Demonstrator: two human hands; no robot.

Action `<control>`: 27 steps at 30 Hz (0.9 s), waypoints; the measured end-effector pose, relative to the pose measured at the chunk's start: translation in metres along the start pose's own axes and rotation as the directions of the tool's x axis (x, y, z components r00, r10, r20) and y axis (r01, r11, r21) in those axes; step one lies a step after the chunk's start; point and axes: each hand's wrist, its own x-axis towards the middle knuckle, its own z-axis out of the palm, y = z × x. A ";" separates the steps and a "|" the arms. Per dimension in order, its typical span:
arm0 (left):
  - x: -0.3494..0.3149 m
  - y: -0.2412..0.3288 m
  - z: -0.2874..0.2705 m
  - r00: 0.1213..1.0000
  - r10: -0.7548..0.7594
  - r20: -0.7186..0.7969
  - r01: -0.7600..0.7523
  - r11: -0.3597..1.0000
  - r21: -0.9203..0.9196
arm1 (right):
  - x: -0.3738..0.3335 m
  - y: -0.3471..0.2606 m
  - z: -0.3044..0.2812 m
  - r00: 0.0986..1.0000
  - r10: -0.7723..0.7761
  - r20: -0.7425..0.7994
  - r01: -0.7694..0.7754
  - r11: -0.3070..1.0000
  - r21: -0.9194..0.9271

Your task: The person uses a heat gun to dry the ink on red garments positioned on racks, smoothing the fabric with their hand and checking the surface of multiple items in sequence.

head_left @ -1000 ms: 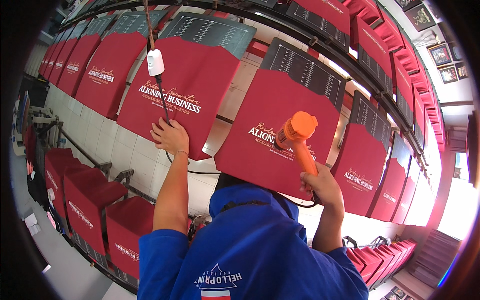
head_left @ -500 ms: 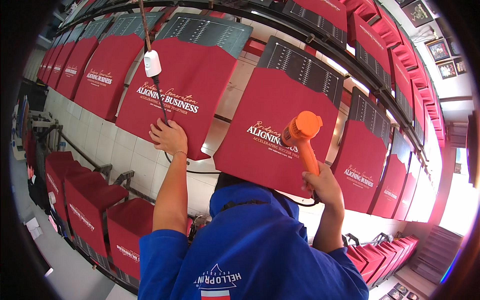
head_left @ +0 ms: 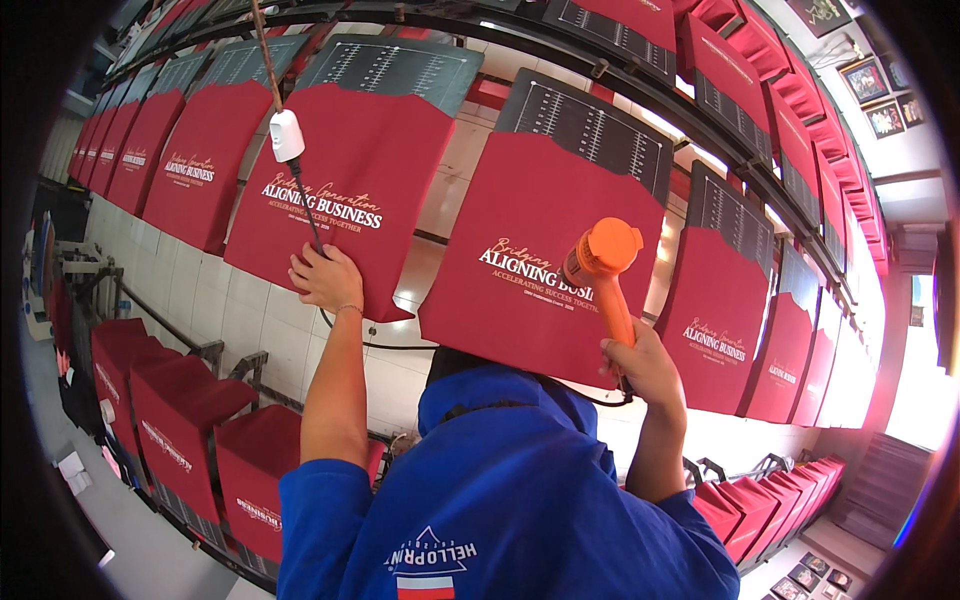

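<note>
My right hand (head_left: 648, 368) is wrapped round the handle of an orange hair dryer (head_left: 607, 250), whose head hangs over the printed middle of a dark red shirt (head_left: 500, 210). That shirt lies flat over a dark board (head_left: 588, 120) with white ruler marks. My left hand (head_left: 328, 278) rests on the lower part of a second red shirt (head_left: 390, 130) to the left, its fingers spread. A black cord (head_left: 310, 215) runs down from a white socket connector (head_left: 286, 135), passes by my left fingers and comes out below the hand.
More boards with red shirts stretch away on the left (head_left: 195, 150) and right (head_left: 712, 320). Another row stands behind a dark metal rail (head_left: 690, 105). Nearer me are red-draped boards (head_left: 180, 420) at lower left. A brown cable (head_left: 265, 50) hangs down to the connector.
The view has shifted slightly, and the shirts and connector appear a little further left. My left hand stays on its shirt with its fingers less widely spread. My right hand still holds the hair dryer.
</note>
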 end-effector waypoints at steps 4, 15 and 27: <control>0.000 0.001 -0.002 1.000 0.011 -0.019 -0.013 0.997 -0.072 | 0.000 0.003 -0.011 0.998 0.053 0.038 -0.052 0.999 -0.012; -0.042 -0.054 -0.064 0.664 0.600 0.446 -0.006 0.601 -0.799 | -0.011 0.011 -0.014 0.999 0.039 0.008 -0.040 0.998 0.056; -0.129 0.017 -0.150 -0.207 0.814 0.542 0.339 0.579 -0.741 | -0.019 0.021 -0.023 0.996 0.070 -0.051 -0.058 0.977 0.207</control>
